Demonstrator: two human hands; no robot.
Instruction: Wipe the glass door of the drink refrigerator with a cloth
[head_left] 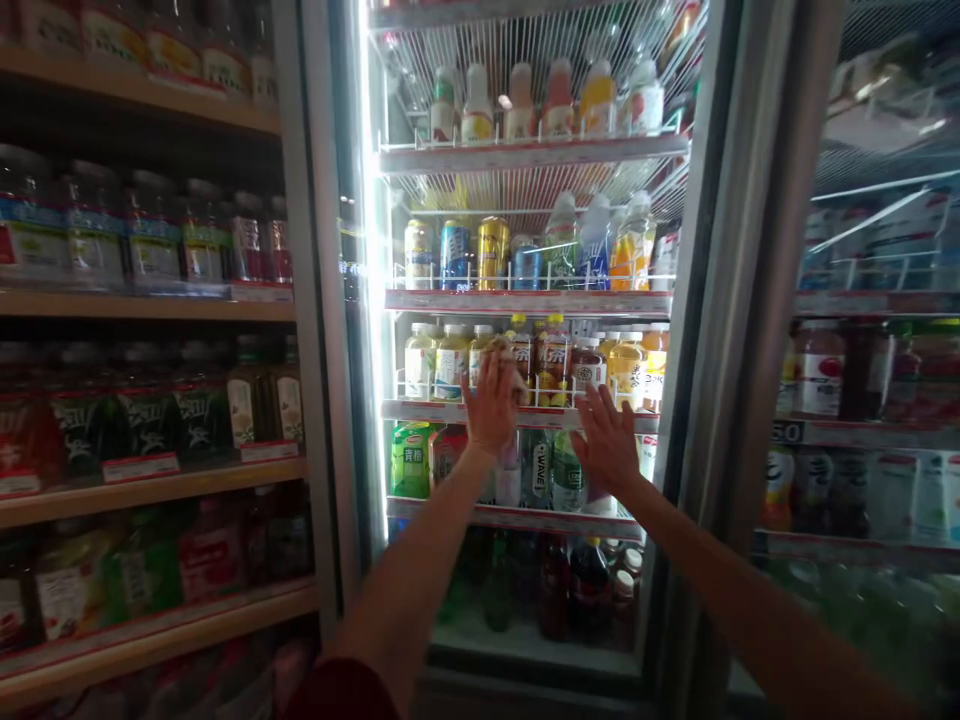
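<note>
An open drinks fridge [525,300] stands in front of me, its wire shelves packed with bottles and cans. My left hand [491,400] reaches to the third shelf [525,412] and its fingers close around a small bottle [501,352] among pale yellow-labelled bottles [450,362]. My right hand [606,438] is held up beside it with fingers spread and nothing in it, just in front of the same shelf's edge, near red-labelled bottles [553,362] and green bottles [411,458] below.
Wooden shelves [150,310] with rows of bottles fill the left wall. The fridge's glass door [862,330] hangs open at the right, reflecting more bottles. Dark bottles [585,585] stand on the fridge's bottom shelf.
</note>
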